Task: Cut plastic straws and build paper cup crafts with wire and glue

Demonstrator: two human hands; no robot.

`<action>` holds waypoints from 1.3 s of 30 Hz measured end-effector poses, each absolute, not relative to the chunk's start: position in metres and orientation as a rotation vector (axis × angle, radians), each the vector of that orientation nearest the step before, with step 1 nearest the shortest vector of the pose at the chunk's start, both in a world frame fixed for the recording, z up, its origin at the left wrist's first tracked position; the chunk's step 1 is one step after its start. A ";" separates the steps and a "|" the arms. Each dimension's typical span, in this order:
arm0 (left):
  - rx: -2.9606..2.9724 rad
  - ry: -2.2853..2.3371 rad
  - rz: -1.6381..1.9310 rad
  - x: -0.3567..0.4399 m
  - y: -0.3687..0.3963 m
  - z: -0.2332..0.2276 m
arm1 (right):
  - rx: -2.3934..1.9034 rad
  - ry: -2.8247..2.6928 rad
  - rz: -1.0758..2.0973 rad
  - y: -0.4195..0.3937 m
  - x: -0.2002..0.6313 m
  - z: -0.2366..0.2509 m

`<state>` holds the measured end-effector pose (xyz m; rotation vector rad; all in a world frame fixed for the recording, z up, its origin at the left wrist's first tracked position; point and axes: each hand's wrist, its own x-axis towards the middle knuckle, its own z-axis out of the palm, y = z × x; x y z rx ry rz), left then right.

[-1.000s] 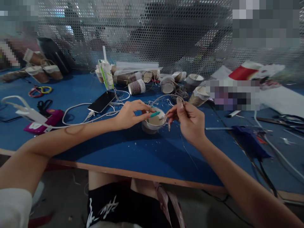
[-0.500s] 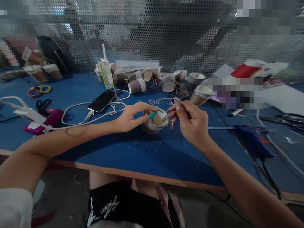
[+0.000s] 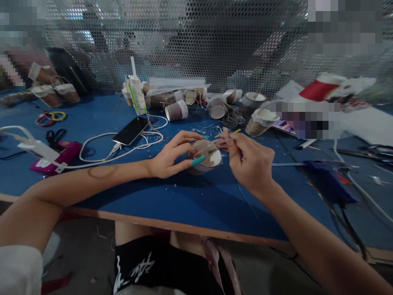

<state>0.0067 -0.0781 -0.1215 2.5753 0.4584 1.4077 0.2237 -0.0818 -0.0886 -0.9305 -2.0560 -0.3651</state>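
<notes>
A small paper cup (image 3: 212, 159) stands on the blue table in front of me, its open mouth facing up and towards me. My left hand (image 3: 175, 155) curves around the cup's left side, thumb on the near side and fingers at the far rim. Its thumb and a fingertip are teal at the ends. To the right of the cup, my right hand (image 3: 252, 162) is closed in a pinch on a thin cord (image 3: 219, 143), which runs across the cup's mouth towards the left fingers. Where the cord meets the left fingers is unclear.
Several cord-wrapped cups (image 3: 176, 110) lie behind, beside a tangle of cord (image 3: 233, 119) and a drink carton (image 3: 137, 96). A phone (image 3: 130, 131) on a white cable and a magenta glue gun (image 3: 57, 157) are left. A blue tool (image 3: 328, 180) and scissors (image 3: 368, 155) are right.
The cord's raised loop has dropped to a lower line across the cup's mouth. The cup has shifted slightly right and down. My right hand has moved a little right; the left has moved slightly.
</notes>
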 end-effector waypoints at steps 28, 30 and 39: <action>2.234 0.524 0.754 -0.034 -0.055 -0.076 | -0.988 -2.299 0.190 -0.080 0.217 -0.094; 2.223 0.529 0.702 -0.035 -0.058 -0.069 | -0.949 -2.322 0.273 -0.081 0.215 -0.094; 2.407 0.535 0.481 -0.031 -0.059 -0.069 | -1.069 -2.290 0.743 -0.079 0.214 -0.098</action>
